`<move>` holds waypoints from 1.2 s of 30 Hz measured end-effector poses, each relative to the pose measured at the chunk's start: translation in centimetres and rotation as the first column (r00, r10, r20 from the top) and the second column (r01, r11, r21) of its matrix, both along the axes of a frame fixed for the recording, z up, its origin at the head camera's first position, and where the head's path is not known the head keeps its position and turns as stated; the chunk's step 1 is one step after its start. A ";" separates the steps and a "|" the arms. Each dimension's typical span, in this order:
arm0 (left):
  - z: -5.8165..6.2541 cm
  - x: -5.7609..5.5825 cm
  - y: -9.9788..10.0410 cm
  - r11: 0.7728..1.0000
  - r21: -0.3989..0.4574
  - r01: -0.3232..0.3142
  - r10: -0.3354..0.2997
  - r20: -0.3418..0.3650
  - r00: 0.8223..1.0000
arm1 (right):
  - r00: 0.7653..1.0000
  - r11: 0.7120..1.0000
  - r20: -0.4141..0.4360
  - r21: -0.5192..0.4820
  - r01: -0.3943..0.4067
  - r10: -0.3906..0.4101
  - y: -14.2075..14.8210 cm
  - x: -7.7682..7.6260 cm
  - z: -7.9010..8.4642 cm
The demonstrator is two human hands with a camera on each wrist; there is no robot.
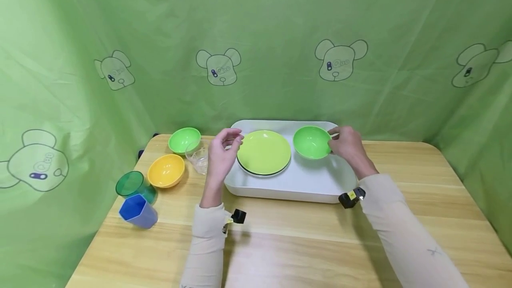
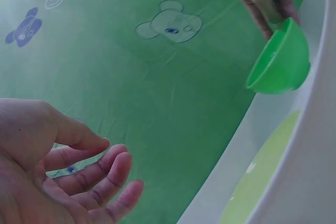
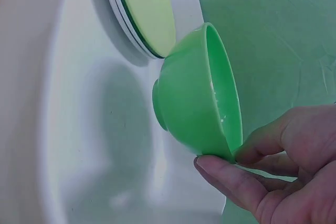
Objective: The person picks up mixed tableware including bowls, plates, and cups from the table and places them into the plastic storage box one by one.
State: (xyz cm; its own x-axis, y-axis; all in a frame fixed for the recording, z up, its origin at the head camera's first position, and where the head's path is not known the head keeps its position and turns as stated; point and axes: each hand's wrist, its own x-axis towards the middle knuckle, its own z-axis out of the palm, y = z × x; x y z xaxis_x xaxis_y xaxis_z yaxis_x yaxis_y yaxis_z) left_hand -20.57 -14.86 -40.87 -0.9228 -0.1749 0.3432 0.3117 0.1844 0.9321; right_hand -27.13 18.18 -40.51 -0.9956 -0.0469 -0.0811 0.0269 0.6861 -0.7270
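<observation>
My right hand (image 1: 347, 144) pinches the rim of a green bowl (image 1: 312, 142) between thumb and fingers. In the right wrist view the bowl (image 3: 194, 93) hangs over the white tray (image 3: 68, 129), its shadow on the tray floor. Left of it, a yellow-green plate (image 1: 265, 152) tops a small stack of plates on the tray (image 1: 296, 188). My left hand (image 1: 224, 152) hovers by the tray's left edge, its fingers loosely bent with nothing between them, as the left wrist view shows of the hand (image 2: 68, 177). A clear glass (image 1: 198, 159) stands behind it, partly hidden.
On the table's left side are another green bowl (image 1: 184, 140), an orange bowl (image 1: 166, 171), a green cup (image 1: 137, 186) and a blue angular cup (image 1: 138, 211). A green curtain (image 1: 276, 21) surrounds the wooden table (image 1: 280, 243) at the back and sides.
</observation>
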 end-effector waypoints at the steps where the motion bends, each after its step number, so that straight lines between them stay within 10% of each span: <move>1: 0.0 0.0 -0.4 1.000 0.001 -0.013 0.013 0.003 1.000 | 1.000 1.000 0.004 0.007 0.000 0.000 0.0 -0.2 -0.1; 36: 0.3 2.6 -10.8 0.922 0.049 -0.385 0.381 0.065 0.922 | 0.999 0.995 0.051 0.102 0.013 -0.019 -0.1 -2.0 -1.3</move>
State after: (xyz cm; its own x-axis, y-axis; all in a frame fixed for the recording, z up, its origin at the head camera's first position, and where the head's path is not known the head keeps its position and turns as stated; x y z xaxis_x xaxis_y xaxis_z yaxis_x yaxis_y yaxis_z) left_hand -18.00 -25.62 -40.55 -0.7978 -0.5373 0.2736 0.1781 0.2235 0.9583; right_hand -29.10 18.05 -41.86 -0.9905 -0.0199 -0.1364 0.0744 0.7555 -0.6509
